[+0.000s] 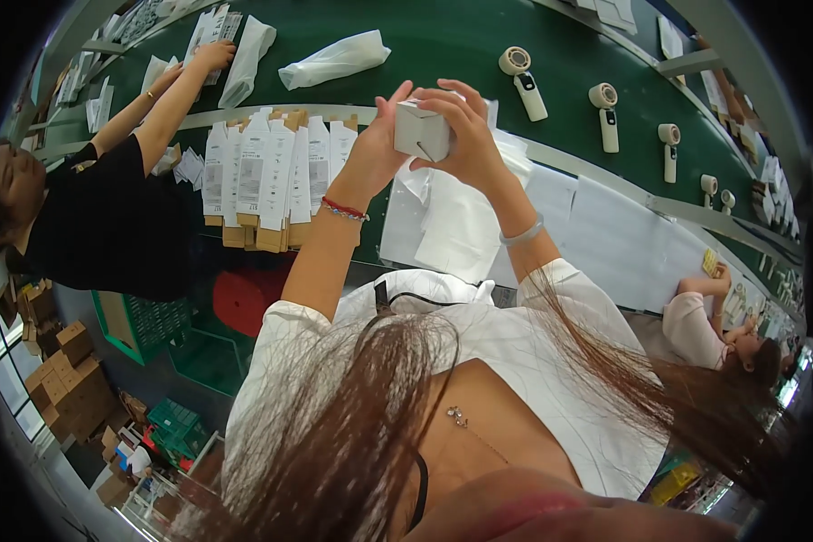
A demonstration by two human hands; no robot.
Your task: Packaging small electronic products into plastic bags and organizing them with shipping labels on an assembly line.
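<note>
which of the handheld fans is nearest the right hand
The leftmost fan in the row, up and to the right of the right hand; the next fan and the rest all sit farther right.

The green desk (443, 36) carries a row of flat white cartons (275, 176); beyond that row lie white plastic bags (334, 60), to its right crumpled white sheets (461, 221), and farther right five cream handheld fans (531, 95).
</note>
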